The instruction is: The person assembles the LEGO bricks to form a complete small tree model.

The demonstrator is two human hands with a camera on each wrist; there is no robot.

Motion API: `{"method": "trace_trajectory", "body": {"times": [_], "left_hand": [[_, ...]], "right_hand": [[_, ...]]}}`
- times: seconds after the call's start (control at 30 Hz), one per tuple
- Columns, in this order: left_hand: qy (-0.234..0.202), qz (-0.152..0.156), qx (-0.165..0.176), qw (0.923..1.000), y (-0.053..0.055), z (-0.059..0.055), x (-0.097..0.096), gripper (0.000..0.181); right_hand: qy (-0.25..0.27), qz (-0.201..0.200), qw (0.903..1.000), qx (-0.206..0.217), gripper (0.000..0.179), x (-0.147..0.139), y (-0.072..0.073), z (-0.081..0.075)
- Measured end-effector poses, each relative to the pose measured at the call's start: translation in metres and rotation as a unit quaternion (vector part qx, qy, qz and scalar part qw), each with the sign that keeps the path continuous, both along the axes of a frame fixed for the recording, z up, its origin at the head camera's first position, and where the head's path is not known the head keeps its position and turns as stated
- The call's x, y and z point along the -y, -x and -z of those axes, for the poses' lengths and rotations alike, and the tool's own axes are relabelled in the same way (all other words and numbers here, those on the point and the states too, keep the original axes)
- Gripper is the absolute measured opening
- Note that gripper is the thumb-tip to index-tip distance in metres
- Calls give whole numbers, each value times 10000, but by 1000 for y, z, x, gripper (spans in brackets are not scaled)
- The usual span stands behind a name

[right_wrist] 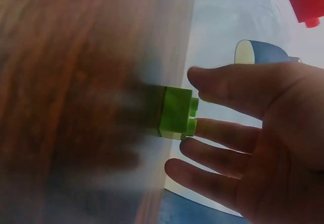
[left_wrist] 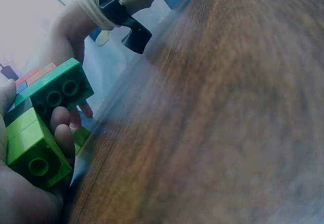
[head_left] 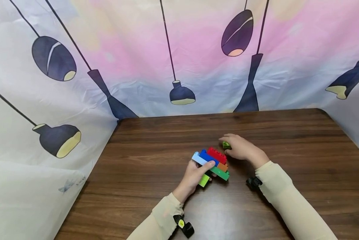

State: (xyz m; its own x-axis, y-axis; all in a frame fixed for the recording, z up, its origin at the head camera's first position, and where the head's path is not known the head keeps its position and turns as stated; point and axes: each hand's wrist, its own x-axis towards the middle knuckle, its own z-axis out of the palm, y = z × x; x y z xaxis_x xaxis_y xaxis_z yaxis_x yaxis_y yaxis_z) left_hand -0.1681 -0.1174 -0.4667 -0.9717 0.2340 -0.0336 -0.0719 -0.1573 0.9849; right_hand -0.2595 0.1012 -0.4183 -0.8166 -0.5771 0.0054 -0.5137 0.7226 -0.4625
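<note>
My left hand grips a cluster of joined toy building bricks, thumb across the top. Red, dark blue, light blue, orange and green bricks make up the cluster, and a lime piece juts from its near end. Seen from the left wrist, hollow undersides show on the green brick and the lime one. Just beyond the cluster, my right hand reaches over a small lime-green brick standing on the table, studs toward the palm. Its thumb and fingers are spread around that brick, without pinching it.
The brown wood-grain table extends around both hands. A patterned cloth backdrop with printed lamps hangs behind its far edge and along the left side. Black straps with small devices sit on both wrists over pale sleeves.
</note>
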Motion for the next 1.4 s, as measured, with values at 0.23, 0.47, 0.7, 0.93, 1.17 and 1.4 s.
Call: {"method": "trace_trajectory", "body": {"times": [0.23, 0.47, 0.7, 0.93, 1.17, 1.4], "left_hand": [[14, -20, 8, 10000, -2, -2, -1, 34], [8, -86, -17, 10000, -4, 1, 1, 35], [48, -67, -39, 10000, -3, 1, 2, 39], [120, -109, -21, 9999, -3, 0, 2, 43], [72, -89, -32, 9999, -3, 1, 2, 42], [110, -39, -56, 9999, -3, 0, 3, 41]], "right_hand": [[8, -51, 9998, -173, 43, -1, -3, 3], [168, -24, 9996, -212, 35, -2, -5, 6], [664, -203, 9973, -245, 23, -8, -7, 12], [1159, -181, 9931, 4, 28, -11, -8, 10], [1674, -252, 9849, 364, 31, -11, -9, 3], [2305, -421, 9651, 1167, 35, -11, -10, -6]]}}
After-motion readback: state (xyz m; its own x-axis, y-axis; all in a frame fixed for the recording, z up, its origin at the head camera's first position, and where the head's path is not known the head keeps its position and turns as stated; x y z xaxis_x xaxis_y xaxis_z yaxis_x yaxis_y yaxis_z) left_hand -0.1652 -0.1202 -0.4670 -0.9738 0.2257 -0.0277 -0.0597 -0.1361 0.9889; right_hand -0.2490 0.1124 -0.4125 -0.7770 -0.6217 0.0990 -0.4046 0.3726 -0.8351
